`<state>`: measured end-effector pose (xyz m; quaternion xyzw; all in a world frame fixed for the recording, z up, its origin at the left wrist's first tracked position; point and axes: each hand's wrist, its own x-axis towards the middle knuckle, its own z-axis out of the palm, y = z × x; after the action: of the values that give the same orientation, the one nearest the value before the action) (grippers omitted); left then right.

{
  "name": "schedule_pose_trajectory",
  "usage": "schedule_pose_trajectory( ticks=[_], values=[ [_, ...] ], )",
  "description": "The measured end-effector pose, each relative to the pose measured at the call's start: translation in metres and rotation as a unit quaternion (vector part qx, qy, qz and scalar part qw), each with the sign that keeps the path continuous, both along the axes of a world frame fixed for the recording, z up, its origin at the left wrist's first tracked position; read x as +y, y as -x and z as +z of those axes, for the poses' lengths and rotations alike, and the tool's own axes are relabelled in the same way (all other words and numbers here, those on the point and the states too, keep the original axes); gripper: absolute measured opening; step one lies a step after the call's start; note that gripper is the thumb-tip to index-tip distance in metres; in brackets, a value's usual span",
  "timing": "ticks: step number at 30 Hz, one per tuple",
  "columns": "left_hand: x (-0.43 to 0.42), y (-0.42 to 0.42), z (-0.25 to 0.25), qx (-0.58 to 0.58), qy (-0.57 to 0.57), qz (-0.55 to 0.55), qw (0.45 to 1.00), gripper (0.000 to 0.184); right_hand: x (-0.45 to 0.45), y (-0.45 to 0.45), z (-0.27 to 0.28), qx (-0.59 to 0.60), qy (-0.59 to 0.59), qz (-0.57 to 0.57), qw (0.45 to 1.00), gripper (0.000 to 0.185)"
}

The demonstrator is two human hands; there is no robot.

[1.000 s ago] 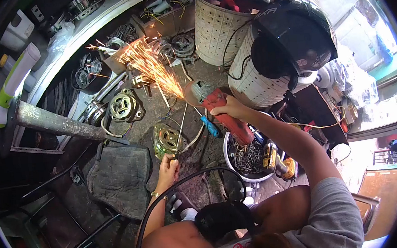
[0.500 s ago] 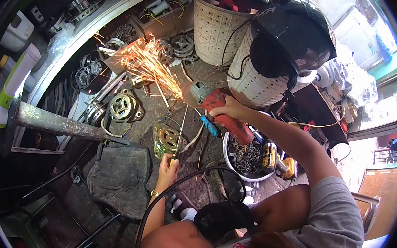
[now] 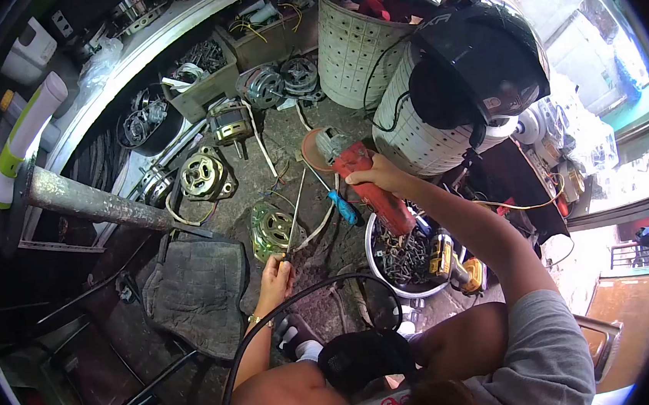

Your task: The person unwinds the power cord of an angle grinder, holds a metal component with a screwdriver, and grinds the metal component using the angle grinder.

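Note:
My right hand (image 3: 374, 173) is wrapped round the body of a red angle grinder (image 3: 374, 198), whose reddish-brown disc (image 3: 312, 151) points away from me. In my left hand (image 3: 274, 282) is a screwdriver (image 3: 296, 219) with a long thin shaft, its handle mostly hidden by the fingers. The shaft's tip is close to the disc's lower edge; I cannot tell whether they touch. Beside the shaft lies a round metal motor (image 3: 271, 230) with a slotted cover. A blue-handled screwdriver (image 3: 343, 207) rests on the floor below the grinder.
A round bowl of screws (image 3: 403, 257) stands at my right, with a yellow cordless drill (image 3: 453, 264) at its rim. Other motors (image 3: 205, 173) lie farther left. White perforated bins (image 3: 357, 49) and a black helmet (image 3: 482, 57) stand behind. A black cable (image 3: 237, 353) arcs before my legs.
The bright spray of sparks from the grinder disc towards the back left has stopped. The disc and the screwdriver tip are slightly farther apart. Both hands keep their holds.

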<state>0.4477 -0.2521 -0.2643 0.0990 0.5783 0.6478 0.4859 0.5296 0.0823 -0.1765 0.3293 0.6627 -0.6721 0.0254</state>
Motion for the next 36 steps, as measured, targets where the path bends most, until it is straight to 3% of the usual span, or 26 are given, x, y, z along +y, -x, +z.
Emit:
schedule_pose_trajectory(
  ticks=[36],
  values=[
    [0.0,0.0,-0.013,0.087,-0.015,0.005,0.996,0.021,-0.003,0.001,-0.013,0.018,-0.032,0.022,0.999,0.072]
  ],
)
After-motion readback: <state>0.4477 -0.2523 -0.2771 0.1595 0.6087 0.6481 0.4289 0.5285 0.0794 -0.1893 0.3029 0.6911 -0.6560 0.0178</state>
